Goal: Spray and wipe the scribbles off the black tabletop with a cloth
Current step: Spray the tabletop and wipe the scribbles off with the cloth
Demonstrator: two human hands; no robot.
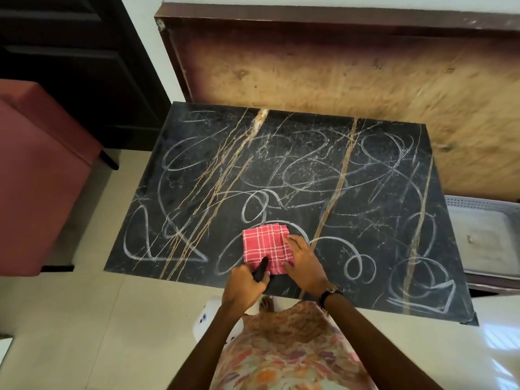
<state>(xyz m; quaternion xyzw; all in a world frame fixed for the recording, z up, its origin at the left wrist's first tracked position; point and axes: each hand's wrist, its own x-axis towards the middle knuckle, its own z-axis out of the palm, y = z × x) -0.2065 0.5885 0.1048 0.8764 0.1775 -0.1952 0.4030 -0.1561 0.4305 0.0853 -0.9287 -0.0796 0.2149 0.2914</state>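
Note:
The black marble tabletop (365,220) is covered in white chalk scribbles (253,204) from edge to edge. A folded red checked cloth (263,246) lies on it near the front edge. My right hand (304,263) presses on the cloth's right side, fingers over its edge. My left hand (244,285) is closed around the black spray head (261,270) of a spray bottle, whose nozzle points at the cloth's near corner. The bottle's body is hidden under my hand.
A red upholstered seat (36,175) stands left of the table. A wooden board (337,66) leans on the wall behind. A white plastic tray (486,235) sits at the right. A white object (208,316) is on the floor below my left forearm.

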